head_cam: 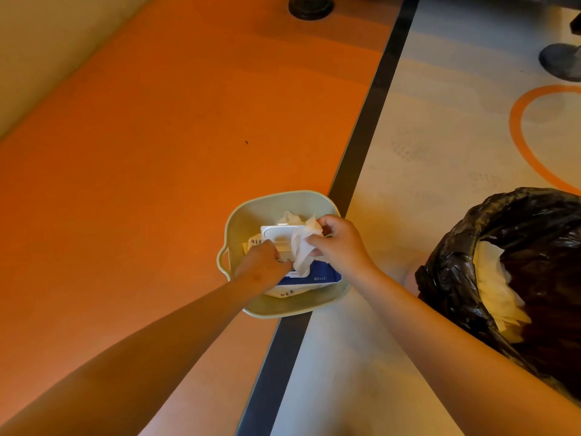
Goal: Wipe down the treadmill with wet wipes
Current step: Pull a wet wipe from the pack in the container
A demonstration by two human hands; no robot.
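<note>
Inside the pale green basin (270,196) there is little room. The left hand (262,267) holds down the wipes pack (323,275) at its 8 o'clock side. The right hand (341,239) pinches a wipe (301,253) above the open lid at 2 o'clock. Outside the rim, the orange floor (157,152) gives an open way from 7 through 12 o'clock. A black bin bag (518,221) stands near at 3 to 4 o'clock, with only a band of pale floor (440,136) between it and the basin. Well apart stand a black round foot (310,6) at 12 o'clock and a grey base (559,59) at 2 o'clock.
</note>
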